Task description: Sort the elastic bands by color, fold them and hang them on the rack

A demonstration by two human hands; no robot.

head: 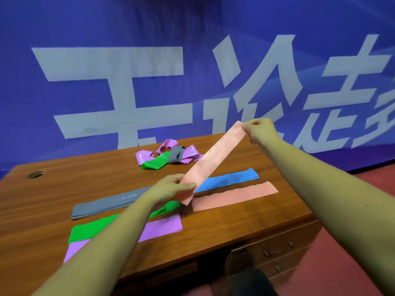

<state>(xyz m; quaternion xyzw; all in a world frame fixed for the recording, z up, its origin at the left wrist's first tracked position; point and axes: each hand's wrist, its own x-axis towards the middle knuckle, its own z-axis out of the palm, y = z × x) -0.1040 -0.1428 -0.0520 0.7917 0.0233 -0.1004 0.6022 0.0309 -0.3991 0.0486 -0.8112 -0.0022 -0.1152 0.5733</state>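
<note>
1. Head view: a brown wooden bench (pixel 64 189) carries the bands. A flat pink band (pixel 235 196) lies on it toward the right. Every place below is told from this band.
2. Drawers (pixel 273 253) sit under the bench, below the flat pink band. They are closed, so what is inside cannot be seen.
3. The held pink band (pixel 213 159) is up in the air above the flat pink band. It is pulled straight and slants from low on the left to high on the right.
4. The left hand (pixel 171 188) is just left of the flat pink band's left end. Its fingers (pixel 188 185) pinch the low end of the held pink band.
5. The right hand (pixel 259 130) is high above and behind the flat pink band. Its fingers (pixel 250 124) pinch the top end of the held pink band.
6. A blue band (pixel 230 179) lies just behind the flat pink band, side by side and not touching. The held pink band hides its left part.
7. To the left lie a grey band (pixel 111 202), a green band (pixel 94 228) and a purple band (pixel 162 227). The left arm covers part of the green and purple ones.
8. Far behind the flat pink band sits a heap of loose bands (pixel 168 155): purple, green and grey, all tangled.
9. A blue wall (pixel 128 28) with big white letters stands behind the bench.
</note>
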